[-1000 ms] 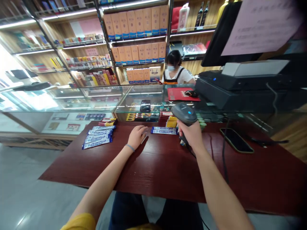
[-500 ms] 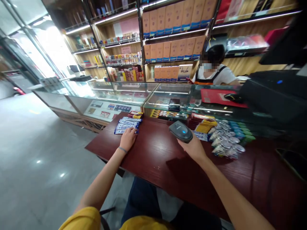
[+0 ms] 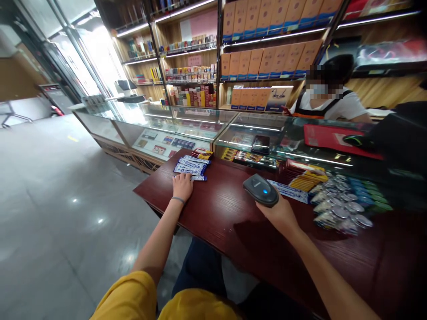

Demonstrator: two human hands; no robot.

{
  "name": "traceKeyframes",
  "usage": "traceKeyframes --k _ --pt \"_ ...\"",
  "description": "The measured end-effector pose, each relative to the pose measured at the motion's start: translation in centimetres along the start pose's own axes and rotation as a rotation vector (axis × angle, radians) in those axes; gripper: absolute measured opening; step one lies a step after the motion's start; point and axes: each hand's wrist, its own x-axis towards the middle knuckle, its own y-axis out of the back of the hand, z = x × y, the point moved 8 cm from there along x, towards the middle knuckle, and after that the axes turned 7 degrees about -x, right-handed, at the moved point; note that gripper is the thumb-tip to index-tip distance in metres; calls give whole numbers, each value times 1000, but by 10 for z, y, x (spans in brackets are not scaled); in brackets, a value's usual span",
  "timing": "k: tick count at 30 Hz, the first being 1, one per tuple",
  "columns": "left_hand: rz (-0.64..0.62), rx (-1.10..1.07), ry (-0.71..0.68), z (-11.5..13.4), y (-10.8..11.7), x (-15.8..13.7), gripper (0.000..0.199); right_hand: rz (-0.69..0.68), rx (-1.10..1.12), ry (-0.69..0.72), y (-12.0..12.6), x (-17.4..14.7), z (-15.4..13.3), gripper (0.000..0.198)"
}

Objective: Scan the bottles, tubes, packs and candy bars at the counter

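My left hand (image 3: 183,186) rests at the near side of several blue-and-white packets (image 3: 190,166) on the dark red table. Its fingers reach forward and lie over the left end of the nearest packet (image 3: 199,178), without visibly wrapping round it. A dark grey barcode scanner (image 3: 260,190) with a lit blue spot is in my right hand (image 3: 278,215), held above the table. The fingers under its handle are mostly hidden. Beyond the scanner, another blue-and-white packet strip (image 3: 290,192) lies next to stacked yellow-and-brown packets (image 3: 305,175).
Silver-topped pouches (image 3: 343,206) and blue and green packs (image 3: 370,193) crowd the table's right side. A glass display counter (image 3: 230,129) runs along the far edge. A phone (image 3: 260,144) and red mat (image 3: 336,140) lie on it. A masked person (image 3: 328,100) is behind the counter.
The view has swung left, so things appear farther right. My left hand has slid left along the nearest packet, covering its left end. The scanner stays in my right hand.
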Motion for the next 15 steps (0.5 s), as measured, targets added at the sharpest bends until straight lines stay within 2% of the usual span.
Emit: traceKeyframes --k 4,8,10,12,15 --pt "-41 26 -28 7 4 1 21 7 -2 -26 1 -1 1 46" --pt "-80 -161 -105 27 7 1 26 6 7 -12 2 0 1 47" --pt "-55 -340 -75 36 11 2 24 4 13 1 3 2 3 49" --pt "-73 -614 4 44 9 5 24 12 15 8 5 4 6 50" --pt "-282 -1146 227 65 -11 9 27 43 13 14 12 5 8 53"
